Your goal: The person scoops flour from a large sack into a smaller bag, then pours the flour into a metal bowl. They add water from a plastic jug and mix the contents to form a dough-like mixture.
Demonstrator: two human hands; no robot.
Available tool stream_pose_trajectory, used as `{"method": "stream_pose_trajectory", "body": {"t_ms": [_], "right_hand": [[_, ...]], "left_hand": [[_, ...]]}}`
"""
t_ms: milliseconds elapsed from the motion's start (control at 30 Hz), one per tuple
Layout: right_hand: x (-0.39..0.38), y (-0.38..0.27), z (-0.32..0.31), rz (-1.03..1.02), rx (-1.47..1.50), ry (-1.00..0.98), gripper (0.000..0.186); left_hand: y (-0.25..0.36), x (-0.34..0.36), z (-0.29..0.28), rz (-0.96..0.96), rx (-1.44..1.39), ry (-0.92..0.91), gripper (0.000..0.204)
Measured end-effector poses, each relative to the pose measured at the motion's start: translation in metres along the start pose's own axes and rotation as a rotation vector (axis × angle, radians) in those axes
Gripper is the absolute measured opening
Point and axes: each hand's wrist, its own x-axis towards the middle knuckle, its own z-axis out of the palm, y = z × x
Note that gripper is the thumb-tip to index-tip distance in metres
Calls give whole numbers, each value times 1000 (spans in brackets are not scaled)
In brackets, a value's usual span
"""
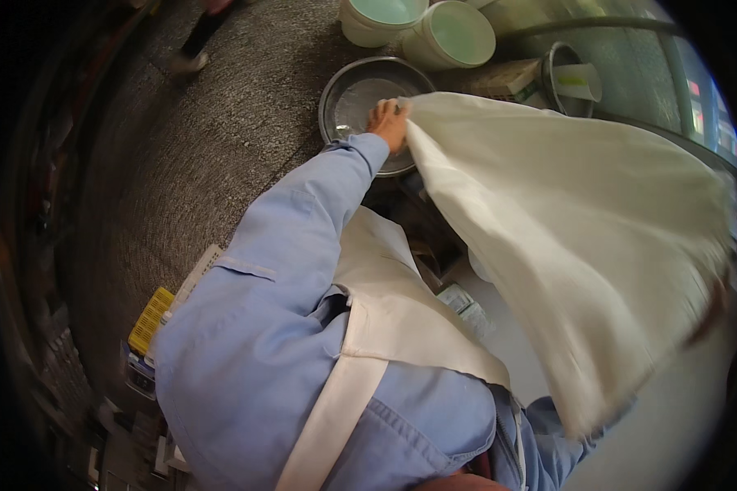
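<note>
My left hand (391, 124) is closed on one corner of a large cream-white sheet of cloth (549, 204), above a round metal basin (329, 114). The sheet spreads out to the right in loose folds and hides much of what lies behind it. At its far right edge, my right hand (707, 311) is a dark smear, partly covered by the cloth; its fingers cannot be made out. A cream apron (409, 327) hangs over my blue jacket.
Two pale buckets (422, 51) holding greenish liquid stand beyond the basin. A cardboard box (504, 79) and a metal bowl (550, 69) with a white tub sit by a glass pane (630, 74). Yellow packaging (150, 321) lies at left. Someone's foot (192, 63) is on the rough ground.
</note>
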Motion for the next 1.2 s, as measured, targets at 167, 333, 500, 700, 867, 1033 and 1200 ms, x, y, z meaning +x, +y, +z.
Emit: {"method": "stream_pose_trajectory", "body": {"t_ms": [167,333,500,700,867,1033,1200], "right_hand": [[-6,-162,189,-16,397,-256,17],[-70,-238,310,4,806,-536,14],[-58,-245,297,-29,851,-501,19],[-48,-215,271,98,840,50,18],[-56,-252,288,-95,681,-727,23],[-25,-238,300,114,874,145,22],[-48,-272,288,-133,610,-871,20]], "left_hand": [[-89,-63,-8,-333,-93,-242,71],[-109,-180,-47,-769,-138,-242,60],[-113,-325,-77,-1376,-290,-214,60],[-44,-414,-33,-1621,-383,45,61],[-12,-415,-4,-1607,-347,-107,59],[-36,-421,7,-1680,-625,2,49],[-51,-424,8,-1659,-663,11,50]]}}
